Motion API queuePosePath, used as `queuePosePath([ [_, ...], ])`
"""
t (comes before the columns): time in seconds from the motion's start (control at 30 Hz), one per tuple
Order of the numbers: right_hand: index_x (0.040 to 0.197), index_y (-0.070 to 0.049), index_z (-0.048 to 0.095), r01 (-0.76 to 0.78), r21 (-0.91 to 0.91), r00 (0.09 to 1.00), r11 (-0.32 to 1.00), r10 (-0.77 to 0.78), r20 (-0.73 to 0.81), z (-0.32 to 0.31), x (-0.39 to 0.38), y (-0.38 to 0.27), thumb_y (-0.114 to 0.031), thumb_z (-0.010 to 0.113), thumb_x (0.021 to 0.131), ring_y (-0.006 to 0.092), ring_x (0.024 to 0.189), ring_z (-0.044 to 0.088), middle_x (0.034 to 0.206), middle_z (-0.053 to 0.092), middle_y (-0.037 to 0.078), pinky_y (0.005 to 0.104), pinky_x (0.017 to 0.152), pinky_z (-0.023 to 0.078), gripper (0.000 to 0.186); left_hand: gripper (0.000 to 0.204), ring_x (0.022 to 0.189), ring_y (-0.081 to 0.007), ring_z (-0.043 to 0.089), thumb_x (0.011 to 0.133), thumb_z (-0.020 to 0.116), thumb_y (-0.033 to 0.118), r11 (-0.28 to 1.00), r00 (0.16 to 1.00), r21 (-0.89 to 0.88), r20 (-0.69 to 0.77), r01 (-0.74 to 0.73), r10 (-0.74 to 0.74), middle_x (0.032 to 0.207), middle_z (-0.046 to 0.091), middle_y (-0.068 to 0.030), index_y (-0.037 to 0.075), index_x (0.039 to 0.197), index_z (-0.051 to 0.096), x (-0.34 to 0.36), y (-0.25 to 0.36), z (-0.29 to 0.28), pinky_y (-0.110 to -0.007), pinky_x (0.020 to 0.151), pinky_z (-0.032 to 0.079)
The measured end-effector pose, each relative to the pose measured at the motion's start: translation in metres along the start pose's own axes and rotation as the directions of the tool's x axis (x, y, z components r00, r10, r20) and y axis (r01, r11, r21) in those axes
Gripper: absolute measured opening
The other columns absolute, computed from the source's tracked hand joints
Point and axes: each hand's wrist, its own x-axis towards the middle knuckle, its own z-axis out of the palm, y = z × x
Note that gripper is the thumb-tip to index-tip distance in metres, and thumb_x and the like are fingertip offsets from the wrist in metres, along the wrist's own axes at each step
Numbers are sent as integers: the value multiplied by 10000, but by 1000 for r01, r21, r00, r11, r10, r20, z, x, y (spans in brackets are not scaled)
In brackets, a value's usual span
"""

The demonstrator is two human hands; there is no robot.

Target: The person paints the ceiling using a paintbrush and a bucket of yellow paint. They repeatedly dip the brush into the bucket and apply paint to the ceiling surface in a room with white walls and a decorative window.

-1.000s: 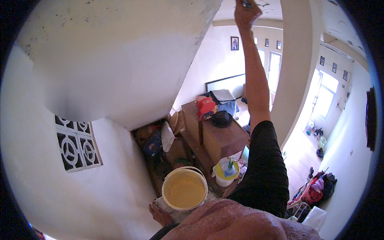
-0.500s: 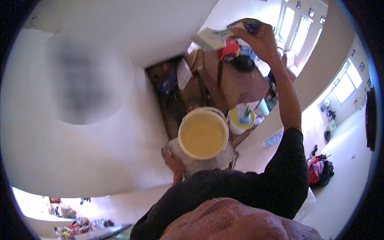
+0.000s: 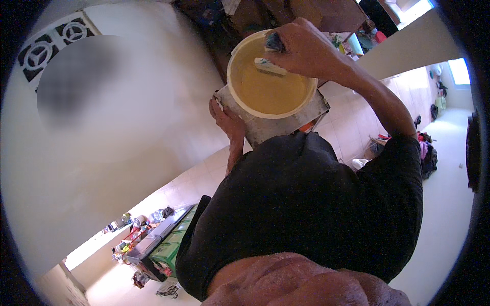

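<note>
My right hand (image 3: 301, 51) is closed round the dark handle of a wide paint brush (image 3: 269, 67). It holds the brush inside the mouth of a white bucket (image 3: 270, 115), bristles down at the yellowish paint (image 3: 265, 97). Whether the bristle tips touch the paint is hard to make out. The bucket stands on a worn, paint-spotted stand top (image 3: 263, 131). At the left edge of that top, my left hand (image 3: 228, 122) grips it with curled fingers, close beside the bucket.
A white wall (image 3: 153, 127) rises on the left, with a patterned vent block (image 3: 56, 46) high up. Brown furniture (image 3: 321, 15) stands beyond the bucket. Green crates (image 3: 168, 250) and clutter lie lower left. A clothes pile (image 3: 429, 158) sits at the right.
My right hand has come down from up high with the brush and is now over the bucket. My left hand stays at the stand top's edge. The view has shifted.
</note>
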Motion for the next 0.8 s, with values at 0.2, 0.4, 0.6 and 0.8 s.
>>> queuePosePath([
  [0.2, 764, 22, 672, -55, -49, 994, 997, 59, 93, 35, -1, 13, -268, 684, 700, 402, 739, 679, 720, 651, 242, 486, 685, 557, 297, 443, 1289, -353, 423, 1035, 449, 174, 998, 1000, 63, 18, 12, -13, 1418, 359, -213, -4, 1429, 349, 1, 5, -2, -437, 1076, 378],
  [0.4, 769, 92, 650, -21, 6, 997, 1000, 21, 79, 52, -3, 26, -257, 695, 767, 427, 647, 641, 682, 602, 290, 455, 626, 526, 351, 507, 1379, -428, 315, 994, 396, 105, 994, 994, 38, 47, 99, -101, 1479, 304, -277, -28, 1468, 278, 2, 41, -11, -502, 1118, 307],
  [0.6, 794, 89, 677, -164, 68, 982, 984, 156, 104, 0, -3, -1, -267, 731, 765, 306, 566, 671, 642, 646, 227, 408, 562, 526, 361, 502, 1357, -456, 343, 987, 408, 116, 993, 997, 85, -4, 80, -80, 1475, 325, -283, -26, 1457, 303, -1, 22, -8, -515, 1109, 309],
  [0.8, 839, 91, 698, -416, 404, 905, 815, 328, 272, 18, -9, 18, -124, 746, 818, 150, 640, 702, 745, 714, 126, 288, 591, 583, 221, 494, 1353, -465, 348, 955, 427, 62, 997, 1000, 71, -21, 15, -14, 1467, 340, -290, -36, 1430, 339, -2, 8, -3, -515, 1104, 319],
])
